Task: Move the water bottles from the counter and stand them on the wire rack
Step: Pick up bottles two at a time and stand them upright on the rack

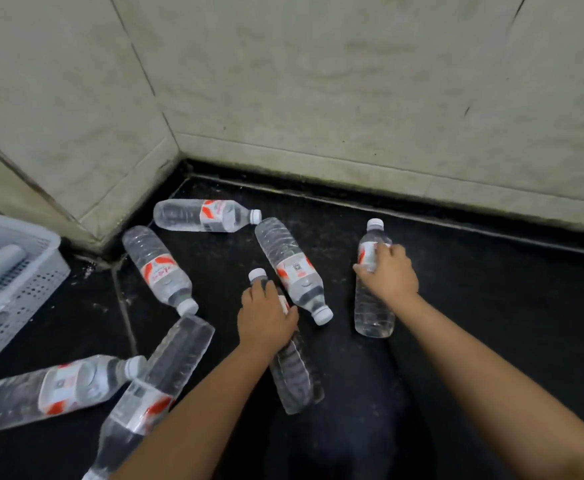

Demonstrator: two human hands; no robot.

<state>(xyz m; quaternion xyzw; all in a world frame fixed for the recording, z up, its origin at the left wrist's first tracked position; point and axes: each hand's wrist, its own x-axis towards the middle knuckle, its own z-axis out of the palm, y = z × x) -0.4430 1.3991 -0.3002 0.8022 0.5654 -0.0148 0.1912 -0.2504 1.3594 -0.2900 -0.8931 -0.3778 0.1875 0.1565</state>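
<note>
A person reaches with both hands over a black counter (457, 289) strewn with water bottles, set into a corner of pale tiled wall (318, 81). The right hand (389, 271) has its fingers curled round the label of one bottle (373, 306), the farthest from the corner, which points its white cap at the back wall and may be lifted or lying flat; the picture does not settle it. The left hand (266, 317) clamps the neck and shoulder of a second bottle (294, 379) lying nearer the person, cap away from them, a grip that looks suited to swinging it upright.

Five more bottles lie on their sides. One (204, 215) rests close in the corner along the back wall; another (292, 270) lies just beside the left hand's bottle; a third (159, 268) lies along the side wall out from the corner. Two more (51, 389) (152, 386) overlap nearest the camera, far from the corner, one laid across the other's cap.

A white perforated basket (34, 268) sits beyond the side wall's end. No wire rack is in view, so the job appears to be at its pick-up stage, two bottles at a time.
</note>
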